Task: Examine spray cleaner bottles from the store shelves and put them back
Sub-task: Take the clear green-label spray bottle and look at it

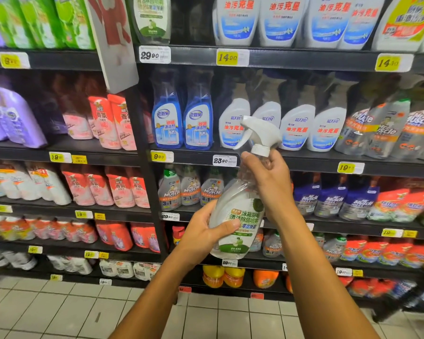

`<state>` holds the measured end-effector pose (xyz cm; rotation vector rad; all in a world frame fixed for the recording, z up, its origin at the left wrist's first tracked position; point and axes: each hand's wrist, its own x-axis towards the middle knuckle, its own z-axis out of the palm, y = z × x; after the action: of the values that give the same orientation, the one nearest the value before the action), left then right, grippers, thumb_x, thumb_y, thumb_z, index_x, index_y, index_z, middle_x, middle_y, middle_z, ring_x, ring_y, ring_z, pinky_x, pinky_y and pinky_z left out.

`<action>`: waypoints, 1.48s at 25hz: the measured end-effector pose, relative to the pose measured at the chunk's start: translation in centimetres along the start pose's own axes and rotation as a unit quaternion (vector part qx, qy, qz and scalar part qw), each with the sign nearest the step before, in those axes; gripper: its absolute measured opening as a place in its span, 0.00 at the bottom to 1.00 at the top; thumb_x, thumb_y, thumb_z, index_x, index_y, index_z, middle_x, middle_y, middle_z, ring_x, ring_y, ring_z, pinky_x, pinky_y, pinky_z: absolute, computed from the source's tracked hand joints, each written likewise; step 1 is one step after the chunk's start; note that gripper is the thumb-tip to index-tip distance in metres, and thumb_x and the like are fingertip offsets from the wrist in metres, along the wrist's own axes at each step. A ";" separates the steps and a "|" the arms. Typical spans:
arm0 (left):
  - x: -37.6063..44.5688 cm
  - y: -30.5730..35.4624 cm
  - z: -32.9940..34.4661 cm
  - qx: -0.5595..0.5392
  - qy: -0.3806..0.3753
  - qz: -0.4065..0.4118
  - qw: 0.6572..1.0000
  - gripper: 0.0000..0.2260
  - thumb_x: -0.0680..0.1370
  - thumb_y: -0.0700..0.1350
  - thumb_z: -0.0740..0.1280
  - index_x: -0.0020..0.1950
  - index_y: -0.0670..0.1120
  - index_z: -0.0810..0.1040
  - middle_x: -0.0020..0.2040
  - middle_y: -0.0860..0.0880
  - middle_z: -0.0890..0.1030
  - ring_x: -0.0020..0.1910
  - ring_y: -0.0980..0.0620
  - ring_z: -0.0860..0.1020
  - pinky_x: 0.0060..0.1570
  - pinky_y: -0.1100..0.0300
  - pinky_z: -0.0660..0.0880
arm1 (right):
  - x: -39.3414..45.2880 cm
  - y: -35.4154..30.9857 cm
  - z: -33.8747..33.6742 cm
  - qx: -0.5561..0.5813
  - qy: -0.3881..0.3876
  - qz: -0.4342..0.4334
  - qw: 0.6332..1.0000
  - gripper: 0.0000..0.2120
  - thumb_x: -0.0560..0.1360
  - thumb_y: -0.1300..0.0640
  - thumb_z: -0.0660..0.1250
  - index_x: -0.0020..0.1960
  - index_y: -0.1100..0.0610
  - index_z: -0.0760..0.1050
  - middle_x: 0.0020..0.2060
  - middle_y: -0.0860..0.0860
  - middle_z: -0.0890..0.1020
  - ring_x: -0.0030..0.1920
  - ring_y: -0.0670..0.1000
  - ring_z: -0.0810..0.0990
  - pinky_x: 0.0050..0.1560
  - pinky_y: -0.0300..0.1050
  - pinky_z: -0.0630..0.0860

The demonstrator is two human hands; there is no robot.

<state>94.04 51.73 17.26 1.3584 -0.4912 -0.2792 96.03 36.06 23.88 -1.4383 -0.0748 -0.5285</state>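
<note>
A clear spray bottle with a white trigger head and a green and white label is held up in front of the shelves, tilted slightly with the nozzle pointing left. My left hand grips its lower body, thumb across the label. My right hand grips the neck just under the white cap. A matching bottle stands on the top shelf above a 29.90 price tag.
Black store shelves hold rows of cleaner bottles: blue glass cleaner, white spray bottles, Mr Muscle packs, pink refill pouches on the left. A white sign hangs between the bays. Pale floor tiles lie below.
</note>
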 end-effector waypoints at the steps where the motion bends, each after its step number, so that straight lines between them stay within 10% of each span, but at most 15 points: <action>1: -0.2 0.0 -0.4 -0.005 0.000 -0.002 1.000 0.18 0.73 0.42 0.74 0.61 0.45 0.76 0.52 0.46 0.85 0.52 0.47 0.84 0.46 0.58 0.80 | -0.1 0.1 0.5 -0.003 0.005 -0.003 1.000 0.12 0.74 0.52 0.73 0.56 0.52 0.77 0.41 0.43 0.86 0.43 0.42 0.84 0.40 0.34 0.78; 14: -2.3 -0.4 -3.7 -0.007 -0.002 -0.010 1.000 0.18 0.72 0.43 0.74 0.61 0.50 0.76 0.54 0.47 0.85 0.54 0.48 0.83 0.47 0.59 0.80 | -1.6 0.7 3.7 -0.005 -0.032 0.021 0.999 0.19 0.71 0.48 0.73 0.59 0.53 0.76 0.50 0.49 0.86 0.51 0.49 0.85 0.51 0.44 0.81; 21: -3.0 0.2 -6.6 -0.026 -0.080 -0.048 0.995 0.20 0.71 0.48 0.75 0.63 0.56 0.78 0.59 0.45 0.83 0.59 0.44 0.81 0.51 0.54 0.80 | -0.9 -1.0 3.3 0.151 -0.192 0.098 0.965 0.29 0.67 0.49 0.79 0.63 0.60 0.76 0.58 0.62 0.83 0.59 0.60 0.82 0.54 0.53 0.81; 26: -3.2 0.1 -6.9 -0.029 -0.101 -0.052 0.993 0.23 0.71 0.49 0.76 0.65 0.53 0.77 0.61 0.43 0.82 0.61 0.42 0.80 0.54 0.51 0.79 | -1.1 -1.8 3.6 0.137 -0.230 0.077 0.960 0.08 0.73 0.58 0.71 0.52 0.55 0.86 0.52 0.59 0.86 0.48 0.56 0.86 0.45 0.47 0.83; 37: -3.7 1.1 -6.8 -0.007 -0.117 -0.047 0.992 0.26 0.70 0.53 0.77 0.67 0.53 0.75 0.63 0.42 0.81 0.62 0.41 0.79 0.58 0.47 0.78 | -2.1 -2.8 3.7 0.195 -0.242 0.076 0.947 0.18 0.74 0.64 0.63 0.64 0.60 0.75 0.54 0.59 0.85 0.56 0.58 0.84 0.45 0.48 0.83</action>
<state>94.12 59.54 16.79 1.3439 -0.6201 -0.5229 94.00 40.08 26.28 -1.1426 -0.4335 -0.0160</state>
